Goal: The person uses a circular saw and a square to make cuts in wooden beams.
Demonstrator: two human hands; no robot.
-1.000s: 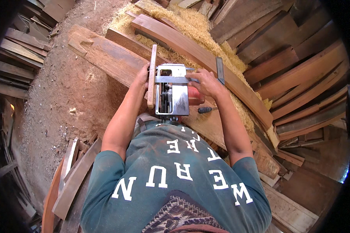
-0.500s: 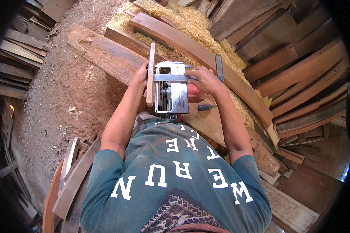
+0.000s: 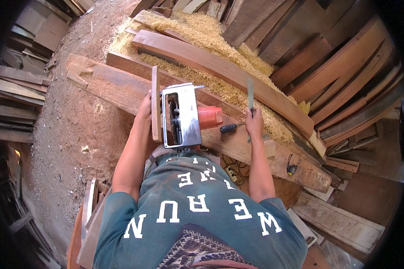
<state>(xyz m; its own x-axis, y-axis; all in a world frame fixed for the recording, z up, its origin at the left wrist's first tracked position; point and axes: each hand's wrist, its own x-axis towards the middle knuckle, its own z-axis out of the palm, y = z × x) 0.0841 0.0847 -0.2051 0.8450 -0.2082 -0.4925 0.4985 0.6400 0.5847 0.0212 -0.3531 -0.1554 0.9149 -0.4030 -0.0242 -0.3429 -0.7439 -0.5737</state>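
A circular saw [image 3: 184,117] with a shiny metal base plate and a red motor housing [image 3: 209,117] stands on its side before my waist, its slot turned toward the left. Along the plate's left side runs a narrow wooden strip [image 3: 155,105]. My left hand [image 3: 144,106] grips that strip from its outer side; the fingertips are hidden behind it. Off to the saw's right, my right hand [image 3: 254,121] is closed around a metal try square [image 3: 250,92], smeared by motion. Between saw and right hand lies a black-handled screwdriver [image 3: 228,128] on the plank.
A broad dusty plank [image 3: 107,87] lies under the saw. Beyond it, a curved brown beam [image 3: 220,67] rests on yellow shavings [image 3: 202,24]. At right lies a tape measure [image 3: 292,167], with stacked boards [image 3: 345,71] behind. Cables [image 3: 240,172] lie below the plank.
My right hand has drawn the square off the saw's plate and moved right and down, away from the saw. My left hand stays at the strip. The view has shifted slightly.
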